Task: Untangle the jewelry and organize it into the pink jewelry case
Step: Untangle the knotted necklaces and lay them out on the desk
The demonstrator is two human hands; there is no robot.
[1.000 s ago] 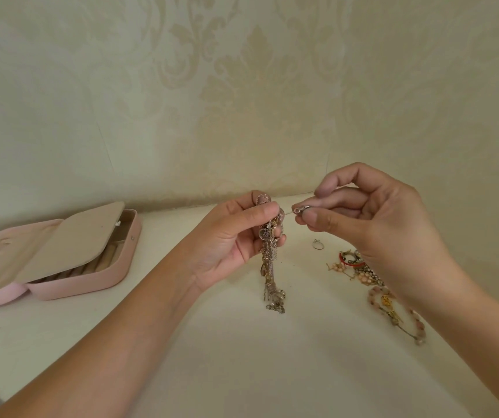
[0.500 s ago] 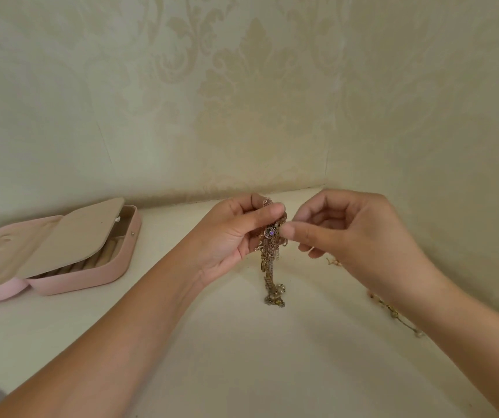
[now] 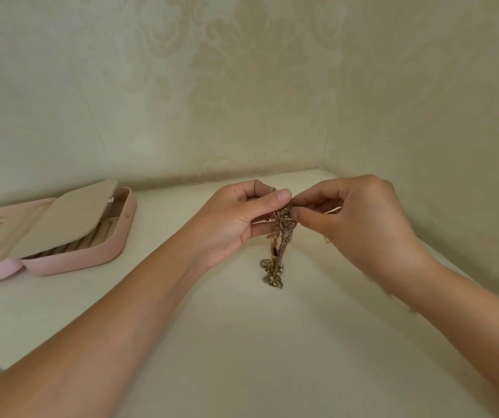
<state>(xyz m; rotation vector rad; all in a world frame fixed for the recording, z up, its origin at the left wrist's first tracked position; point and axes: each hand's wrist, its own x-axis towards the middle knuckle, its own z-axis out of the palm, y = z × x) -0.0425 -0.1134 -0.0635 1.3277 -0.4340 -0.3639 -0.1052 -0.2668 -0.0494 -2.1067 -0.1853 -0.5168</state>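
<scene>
left hand (image 3: pixel 236 218) pinches top of tangled chains (image 3: pixel 278 245), hanging near tabletop (image 3: pixel 242 342) back-right corner | right hand (image 3: pixel 360 224) pinches a strand there | advice: tease loose slowly, no yanking | pink jewelry case (image 3: pixel 70 260) open, left edge

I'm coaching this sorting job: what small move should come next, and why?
Probably ease one strand sideways out of the chain tangle with the right hand: the left hand grips the tangle's top, the right pinches beside it, and the bunch hangs knotted.
</scene>
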